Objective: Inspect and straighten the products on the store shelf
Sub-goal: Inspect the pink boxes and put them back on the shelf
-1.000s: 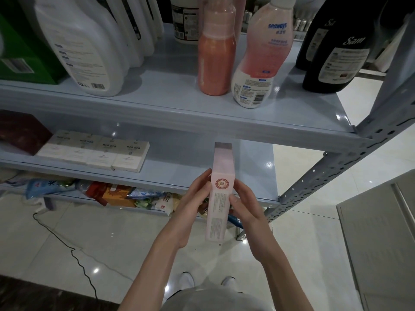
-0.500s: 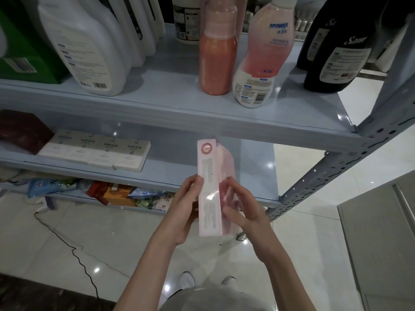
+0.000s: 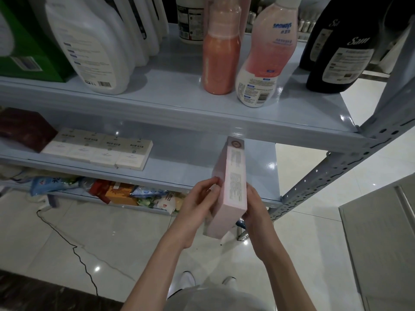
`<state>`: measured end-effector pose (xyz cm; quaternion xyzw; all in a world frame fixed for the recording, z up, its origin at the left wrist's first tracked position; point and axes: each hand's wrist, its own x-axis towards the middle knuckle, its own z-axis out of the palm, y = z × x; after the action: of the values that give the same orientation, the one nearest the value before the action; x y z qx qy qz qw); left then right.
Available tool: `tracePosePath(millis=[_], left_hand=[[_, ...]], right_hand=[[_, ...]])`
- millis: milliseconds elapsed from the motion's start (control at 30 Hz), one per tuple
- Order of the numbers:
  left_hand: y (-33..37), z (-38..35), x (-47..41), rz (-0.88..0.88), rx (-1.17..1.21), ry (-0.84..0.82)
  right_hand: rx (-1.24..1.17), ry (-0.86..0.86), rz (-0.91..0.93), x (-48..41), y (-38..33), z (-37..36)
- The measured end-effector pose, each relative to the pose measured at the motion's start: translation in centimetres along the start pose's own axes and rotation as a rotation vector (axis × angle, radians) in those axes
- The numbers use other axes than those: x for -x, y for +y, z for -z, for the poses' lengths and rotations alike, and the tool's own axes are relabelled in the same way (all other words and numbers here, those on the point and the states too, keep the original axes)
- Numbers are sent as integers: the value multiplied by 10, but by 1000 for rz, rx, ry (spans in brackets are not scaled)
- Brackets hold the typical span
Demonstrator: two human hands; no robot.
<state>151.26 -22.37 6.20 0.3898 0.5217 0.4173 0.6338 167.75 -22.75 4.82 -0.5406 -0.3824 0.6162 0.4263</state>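
Note:
A long pink box point(image 3: 232, 182) with small print and a round red emblem at its top stands on end in front of the middle shelf point(image 3: 179, 176). My left hand point(image 3: 199, 203) grips its left side, fingers curled on the edge. My right hand point(image 3: 256, 205) holds its right side and lower end. The box's narrow printed face is turned toward me. On the middle shelf to the left lies a row of cream soap boxes point(image 3: 98, 151) beside a dark red box point(image 3: 24, 129).
The top shelf point(image 3: 170, 104) carries white jugs point(image 3: 89, 43), a green carton point(image 3: 24, 43), an orange bottle point(image 3: 221, 50), a pink lotion bottle point(image 3: 267, 57) and black bottles point(image 3: 336, 50). Bagged goods point(image 3: 125, 194) fill the bottom shelf. A cable point(image 3: 74, 248) crosses the tiled floor. A grey cabinet point(image 3: 381, 243) stands at right.
The pink box has been turned in both hands, from its face with the red emblem to a narrow printed side, and its top now sits higher and to the right.

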Motion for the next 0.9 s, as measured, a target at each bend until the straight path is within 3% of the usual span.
tracePosePath(millis=[200, 433, 900], left_hand=[[14, -10, 2, 6, -73, -27], [19, -14, 6, 68, -74, -78], [8, -11, 5, 50, -70, -87]], right_hand=[[-92, 27, 34, -5, 8, 10], [30, 19, -9, -2, 3, 9], [-18, -26, 59, 14, -9, 0]])
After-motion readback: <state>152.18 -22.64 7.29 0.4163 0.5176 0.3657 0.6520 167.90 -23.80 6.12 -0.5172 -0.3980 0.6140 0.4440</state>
